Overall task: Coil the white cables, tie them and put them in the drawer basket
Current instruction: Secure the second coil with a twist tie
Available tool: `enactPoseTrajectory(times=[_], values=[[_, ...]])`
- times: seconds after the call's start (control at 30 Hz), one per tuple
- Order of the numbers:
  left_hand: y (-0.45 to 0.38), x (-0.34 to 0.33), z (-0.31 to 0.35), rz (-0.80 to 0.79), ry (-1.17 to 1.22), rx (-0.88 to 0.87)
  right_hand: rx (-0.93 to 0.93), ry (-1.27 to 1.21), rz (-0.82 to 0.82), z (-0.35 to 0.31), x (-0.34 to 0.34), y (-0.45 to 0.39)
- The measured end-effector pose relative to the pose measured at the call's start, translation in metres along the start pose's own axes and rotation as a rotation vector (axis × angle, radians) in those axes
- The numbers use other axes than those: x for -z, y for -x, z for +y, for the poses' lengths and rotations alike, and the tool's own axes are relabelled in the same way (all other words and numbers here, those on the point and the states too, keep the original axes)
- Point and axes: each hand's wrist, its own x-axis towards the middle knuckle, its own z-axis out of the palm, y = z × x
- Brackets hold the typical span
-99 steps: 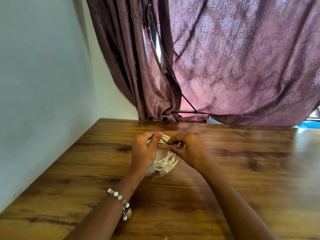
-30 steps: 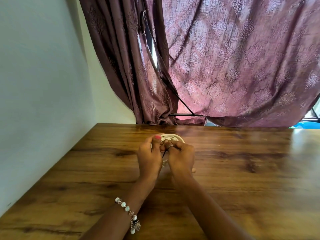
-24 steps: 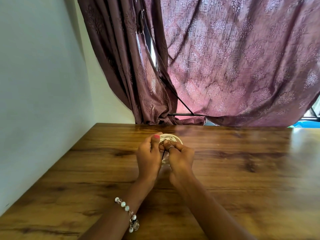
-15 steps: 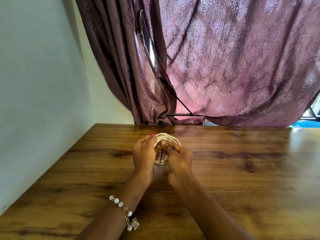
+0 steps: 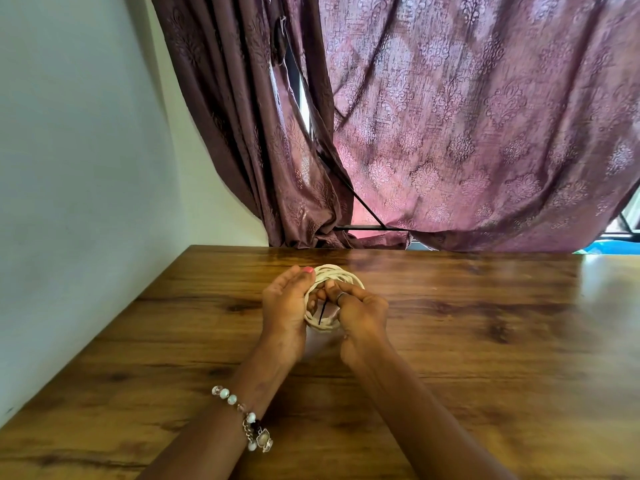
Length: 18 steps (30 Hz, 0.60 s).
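Both hands, left hand [image 5: 285, 306] and right hand [image 5: 358, 311], clasp coiled white cable [image 5: 341, 274] above tabletop [image 5: 485, 341]; fingers pinch black tie [image 5: 322, 313]

Both hands [image 5: 322, 306] grip coiled white cable [image 5: 341, 273] above table [image 5: 485, 341].

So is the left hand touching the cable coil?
Touching. The head view shows the left hand wrapped against the coil, its loops running behind the thumb with no gap; the right hand grips the other side.
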Motion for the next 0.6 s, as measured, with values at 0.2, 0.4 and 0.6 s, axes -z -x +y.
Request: enactPoseTrajectory(times=[0.2, 0.4, 0.6], values=[[0.0, 0.002, 0.006, -0.116, 0.065, 0.15, -0.036, -0.066, -0.024, -0.009, 0.006, 0.004], [0.002, 0.003, 0.012, -0.18, 0.06, 0.202, -0.002, -0.013, -0.03, -0.008, 0.007, 0.006], [0.002, 0.002, 0.013, -0.209, 0.085, 0.221, 0.022, 0.033, -0.039, -0.006, 0.006, 0.004]])
